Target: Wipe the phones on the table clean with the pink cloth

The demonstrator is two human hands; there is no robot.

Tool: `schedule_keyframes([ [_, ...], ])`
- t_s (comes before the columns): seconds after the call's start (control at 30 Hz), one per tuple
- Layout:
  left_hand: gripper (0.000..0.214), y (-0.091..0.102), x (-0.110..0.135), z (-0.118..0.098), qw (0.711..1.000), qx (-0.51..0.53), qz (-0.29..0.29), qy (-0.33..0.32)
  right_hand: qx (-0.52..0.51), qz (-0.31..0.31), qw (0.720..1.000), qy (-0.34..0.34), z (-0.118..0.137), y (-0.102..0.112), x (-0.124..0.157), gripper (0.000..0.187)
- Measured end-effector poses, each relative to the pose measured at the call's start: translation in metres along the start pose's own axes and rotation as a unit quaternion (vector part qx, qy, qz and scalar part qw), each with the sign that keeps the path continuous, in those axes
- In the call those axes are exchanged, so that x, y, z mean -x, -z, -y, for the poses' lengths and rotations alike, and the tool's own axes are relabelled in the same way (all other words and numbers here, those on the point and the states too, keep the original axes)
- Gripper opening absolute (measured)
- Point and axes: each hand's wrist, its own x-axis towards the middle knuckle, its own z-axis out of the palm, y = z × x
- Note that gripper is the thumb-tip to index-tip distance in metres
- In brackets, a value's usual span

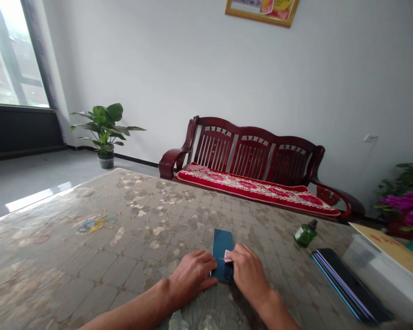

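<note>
A dark blue phone (222, 247) lies flat on the patterned table (131, 238), near the front edge. My left hand (192, 276) rests on the table with its fingers curled against the phone's left side. My right hand (248, 272) presses a small pink-and-white piece (228, 256) onto the phone's surface with its fingertips pinched together. Both forearms reach in from the bottom of the view.
A small green bottle (305, 233) stands to the right. A second dark phone or tablet (347, 284) lies at the right beside a clear box (382, 270). Coloured rubber bands (92, 223) lie at the left. A red wooden bench (254, 174) stands behind the table.
</note>
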Motion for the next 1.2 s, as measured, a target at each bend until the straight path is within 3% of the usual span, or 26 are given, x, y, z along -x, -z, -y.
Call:
schedule_keyframes([
  [0.17, 0.021, 0.004, -0.001, -0.002, 1.0, 0.009, -0.003, 0.0, 0.0, -0.007, 1.0, -0.017, 0.0, -0.003, -0.016, 0.032],
  [0.37, 0.022, 0.019, -0.004, -0.009, 0.998, 0.031, 0.006, 0.047, -0.04, 0.023, 0.998, 0.037, 0.011, 0.003, 0.008, 0.032],
  [0.57, 0.021, 0.015, -0.006, -0.007, 0.999, 0.024, 0.004, 0.045, -0.031, 0.015, 0.999, 0.03, 0.018, 0.0, 0.004, 0.033],
  [0.73, 0.024, 0.015, -0.009, -0.005, 0.995, 0.035, -0.001, 0.089, -0.006, 0.008, 1.0, 0.011, 0.02, -0.001, -0.011, 0.031],
  [1.03, 0.028, 0.022, -0.011, -0.005, 0.994, 0.036, 0.013, 0.107, -0.055, 0.023, 0.996, 0.061, 0.022, -0.001, 0.015, 0.031],
  [1.2, 0.031, 0.019, -0.011, -0.002, 0.992, 0.059, 0.001, 0.114, -0.05, 0.012, 0.998, 0.04, 0.028, -0.003, -0.003, 0.032],
])
